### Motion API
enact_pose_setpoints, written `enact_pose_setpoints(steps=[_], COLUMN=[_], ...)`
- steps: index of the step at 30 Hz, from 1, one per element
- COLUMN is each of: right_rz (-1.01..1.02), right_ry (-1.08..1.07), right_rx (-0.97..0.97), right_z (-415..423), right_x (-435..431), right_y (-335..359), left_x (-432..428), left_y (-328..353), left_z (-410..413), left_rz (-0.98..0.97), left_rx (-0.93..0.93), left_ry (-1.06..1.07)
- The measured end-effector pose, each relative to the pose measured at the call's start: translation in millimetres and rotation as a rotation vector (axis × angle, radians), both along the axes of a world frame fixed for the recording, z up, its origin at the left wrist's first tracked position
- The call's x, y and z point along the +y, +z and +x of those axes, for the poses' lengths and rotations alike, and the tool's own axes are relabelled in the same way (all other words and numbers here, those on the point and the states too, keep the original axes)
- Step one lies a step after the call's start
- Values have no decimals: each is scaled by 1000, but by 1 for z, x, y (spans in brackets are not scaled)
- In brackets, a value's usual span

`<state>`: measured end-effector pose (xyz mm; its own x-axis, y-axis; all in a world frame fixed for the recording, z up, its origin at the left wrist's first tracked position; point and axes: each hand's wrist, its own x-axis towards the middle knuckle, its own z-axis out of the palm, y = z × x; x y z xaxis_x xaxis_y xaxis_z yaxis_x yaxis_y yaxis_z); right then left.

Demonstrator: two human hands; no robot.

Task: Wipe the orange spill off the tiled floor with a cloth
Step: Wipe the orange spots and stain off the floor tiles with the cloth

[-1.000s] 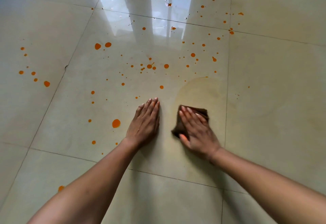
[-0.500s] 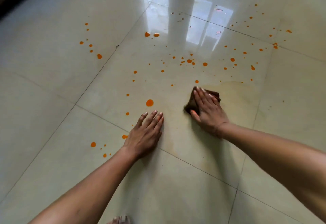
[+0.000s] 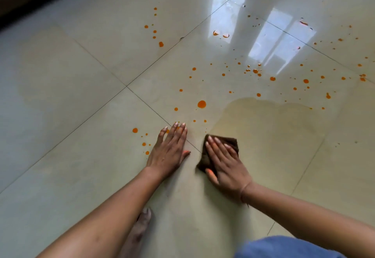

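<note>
Head view: right hand (image 3: 225,164) lies flat, fingers straight, pressing the brown cloth (image 3: 203,161) to the floor (image 3: 81,156); its grip is uncurled and pinches nothing. Left hand (image 3: 168,152) rests flat just left, holding nothing. The cloth's long axis runs near to far. Orange spill (image 3: 201,104) lies beyond and left, scattered near-left to far-right. Judgement: the next stroke goes forward-left.

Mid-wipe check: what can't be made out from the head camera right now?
1. Head view: most of the cloth, covered by the right hand pressing it.
2. Head view: the floor under the left hand, hidden by its palm.
3. Head view: orange drops at the right edge, cut off by the frame.
</note>
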<state>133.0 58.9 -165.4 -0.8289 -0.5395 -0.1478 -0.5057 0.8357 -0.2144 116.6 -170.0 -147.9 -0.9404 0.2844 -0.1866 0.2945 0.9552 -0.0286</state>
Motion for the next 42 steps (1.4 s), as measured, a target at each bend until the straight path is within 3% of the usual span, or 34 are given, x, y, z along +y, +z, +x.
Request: enact_pose_setpoints(steps=[2,7,11,15,18,24,29,35,39,42], right_rz=[2,-15,-46,-28,-3,-23,-16,-47,-29,-65], right_ry=[104,-308,-86,139,64,98,-43,141,-23,34], right_rx=[24,43,12,41,51,23,15,-9,11,-2], right_z=[-4,-65,15,-36,-83,-50,-124,-51,-116,-67], right_x=[11,-33,-13,-29,-79,-66,-160,-104,-167,-159], right_y=[-1,-4,3,1,-4,-2,-6,-7,-9,-6], left_x=[-9,-22,-29,-48,-63,-96,-120,-123,-135,-147], left_y=[0,2,14,22,24,31,17,14,13,15], left_z=[9,8,-7,-32,-42,-26,-2,-1,-4,-5], left_rz=[18,15,77,42,9,104,201,282,301,284], left_rx=[-7,-31,-170,-238,-249,-266,-307,-369,-418,-436], left_ry=[58,122,291,333,342,460,553,535,494,417])
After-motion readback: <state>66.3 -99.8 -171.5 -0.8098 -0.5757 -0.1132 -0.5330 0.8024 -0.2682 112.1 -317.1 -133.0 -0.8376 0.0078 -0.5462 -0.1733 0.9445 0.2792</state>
